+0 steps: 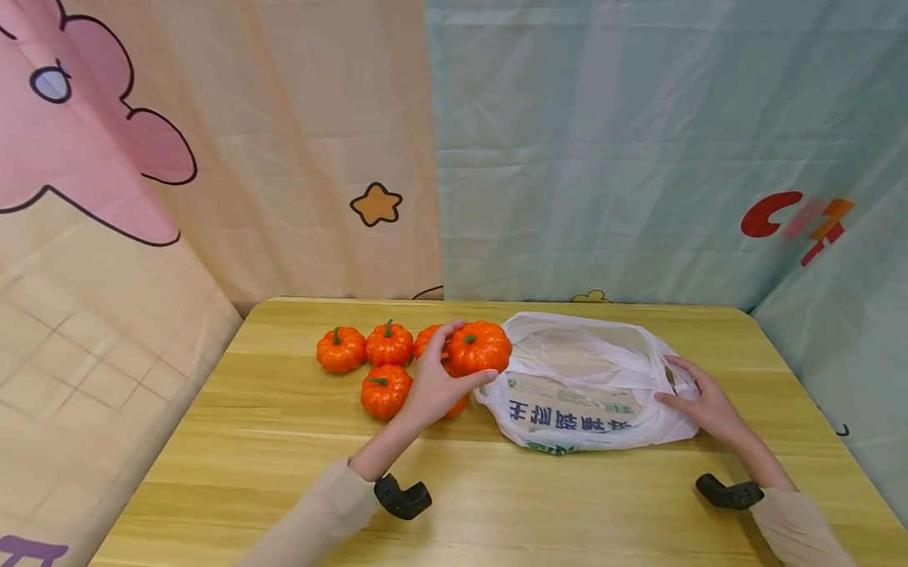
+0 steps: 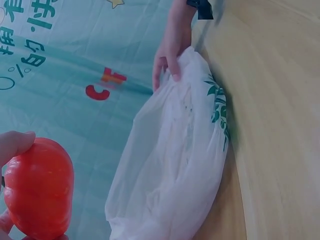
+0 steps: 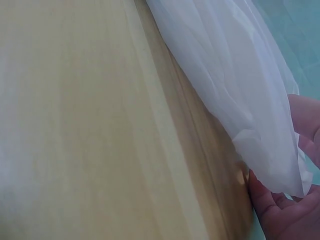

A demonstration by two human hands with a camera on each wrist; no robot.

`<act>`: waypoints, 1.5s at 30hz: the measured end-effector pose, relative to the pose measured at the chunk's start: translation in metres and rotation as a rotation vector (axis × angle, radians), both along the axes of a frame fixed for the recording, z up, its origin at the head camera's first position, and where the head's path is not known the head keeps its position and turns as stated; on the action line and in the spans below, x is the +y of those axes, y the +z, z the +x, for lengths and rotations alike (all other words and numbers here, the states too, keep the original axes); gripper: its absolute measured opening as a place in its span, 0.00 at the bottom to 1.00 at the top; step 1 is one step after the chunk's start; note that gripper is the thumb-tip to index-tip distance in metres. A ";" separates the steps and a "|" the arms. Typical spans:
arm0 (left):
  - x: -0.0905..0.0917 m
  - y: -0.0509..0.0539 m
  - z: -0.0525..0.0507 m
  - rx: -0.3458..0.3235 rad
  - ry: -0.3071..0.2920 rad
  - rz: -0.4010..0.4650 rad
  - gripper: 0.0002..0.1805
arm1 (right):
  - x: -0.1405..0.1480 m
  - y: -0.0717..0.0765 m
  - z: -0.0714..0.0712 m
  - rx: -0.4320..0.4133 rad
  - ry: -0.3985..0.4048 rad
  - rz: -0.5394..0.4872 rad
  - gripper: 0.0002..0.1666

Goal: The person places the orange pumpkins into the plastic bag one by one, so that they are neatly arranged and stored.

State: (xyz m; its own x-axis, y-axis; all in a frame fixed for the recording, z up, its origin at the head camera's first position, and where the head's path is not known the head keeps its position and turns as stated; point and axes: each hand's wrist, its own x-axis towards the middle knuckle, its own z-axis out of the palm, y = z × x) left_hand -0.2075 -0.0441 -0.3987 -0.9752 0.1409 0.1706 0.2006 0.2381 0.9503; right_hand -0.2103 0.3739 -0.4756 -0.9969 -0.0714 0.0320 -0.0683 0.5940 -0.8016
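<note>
My left hand (image 1: pixel 437 385) grips a small orange pumpkin (image 1: pixel 482 349), thumb and fingers on either side of it, beside the left end of a white plastic bag (image 1: pixel 591 438). In the left wrist view the held pumpkin (image 2: pixel 41 187) appears at the lower left, apart from the bag (image 2: pixel 170 165). The bag lies on the table with its mouth spread, showing dark printed characters. My right hand (image 1: pixel 701 401) pinches the bag's right end. In the right wrist view, thumb and fingers (image 3: pixel 285 210) hold the white plastic (image 3: pixel 240 85).
More small pumpkins with green stems stand left of the bag, among them one at the far left (image 1: pixel 341 350) and one nearer me (image 1: pixel 386 391); some are partly hidden by my left hand. A wooden table (image 1: pixel 536 520) bears everything. Printed curtains (image 1: pixel 616 156) hang behind it.
</note>
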 end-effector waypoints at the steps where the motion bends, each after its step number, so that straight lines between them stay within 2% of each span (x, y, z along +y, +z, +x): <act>1: 0.004 0.000 -0.001 -0.010 -0.013 0.017 0.43 | 0.000 0.000 0.000 -0.002 0.000 -0.001 0.44; 7: 0.028 -0.005 -0.009 -0.050 -0.060 0.069 0.42 | 0.001 0.001 -0.003 -0.011 -0.005 -0.006 0.44; 13: 0.053 -0.010 -0.016 -0.084 -0.086 0.051 0.42 | 0.001 -0.001 -0.005 0.025 -0.008 -0.009 0.43; 23: 0.092 -0.017 -0.027 -0.062 -0.158 0.033 0.41 | 0.002 -0.003 -0.005 0.041 0.005 -0.026 0.42; 30: 0.119 -0.030 -0.037 -0.074 -0.173 -0.006 0.42 | 0.002 -0.005 -0.004 0.024 0.004 -0.025 0.42; 35: 0.140 -0.036 -0.042 -0.108 -0.156 -0.030 0.41 | 0.002 -0.004 -0.003 0.020 0.016 -0.030 0.42; 41: 0.165 -0.044 -0.048 -0.082 -0.143 -0.092 0.40 | 0.006 -0.004 -0.003 -0.007 0.015 -0.005 0.43; 45: 0.175 -0.053 -0.052 -0.081 -0.139 -0.092 0.39 | 0.004 -0.005 -0.006 -0.011 0.031 -0.001 0.42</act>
State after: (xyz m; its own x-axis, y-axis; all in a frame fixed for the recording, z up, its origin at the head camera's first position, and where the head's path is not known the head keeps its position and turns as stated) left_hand -0.2596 0.1307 -0.4515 -0.9554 0.2864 0.0724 0.1614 0.3006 0.9400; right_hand -0.2166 0.3776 -0.4807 -0.9945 -0.1025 0.0209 -0.0778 0.5906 -0.8032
